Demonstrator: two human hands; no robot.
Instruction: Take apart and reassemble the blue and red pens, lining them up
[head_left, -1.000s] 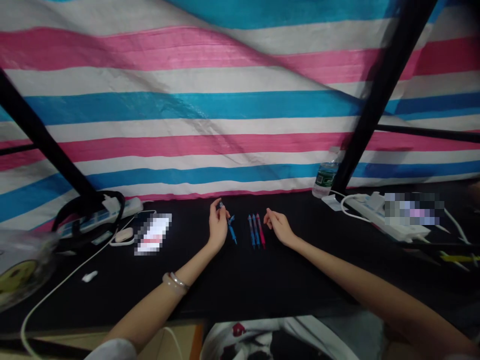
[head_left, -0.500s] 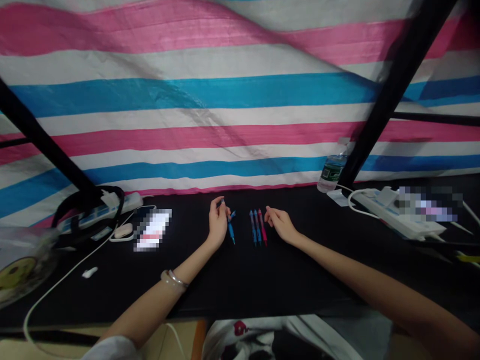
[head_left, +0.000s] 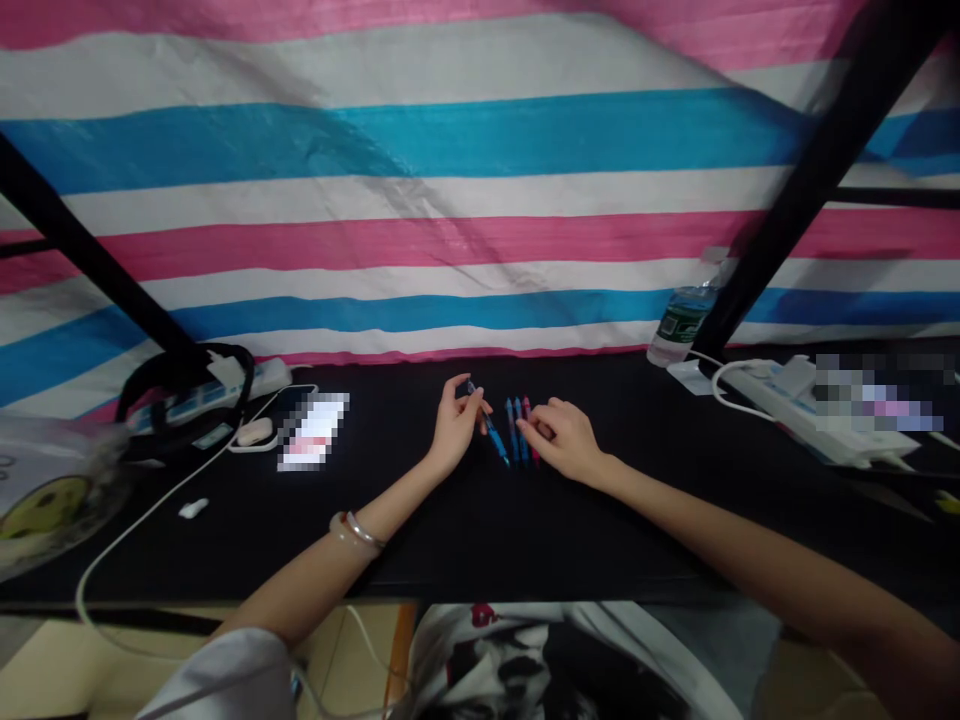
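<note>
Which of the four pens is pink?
The rightmost: the pink pen, partly covered by the right hand. The two pens just left of it show blue, as does the slanted pen in the left hand.

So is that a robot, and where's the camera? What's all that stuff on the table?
No robot here! Those are a person's own bare hands. All the pictures come from one camera worn on the person's head, looking forward and down.

The left hand holds a blue pen at a slant. Beside it on the black table lie more pens, blue ones and a pink pen. The right hand has its fingers over the pink one, though I can't tell if they grip it.

Farther left is a blurred-out bright screen; at the back right stands a water bottle.
</note>
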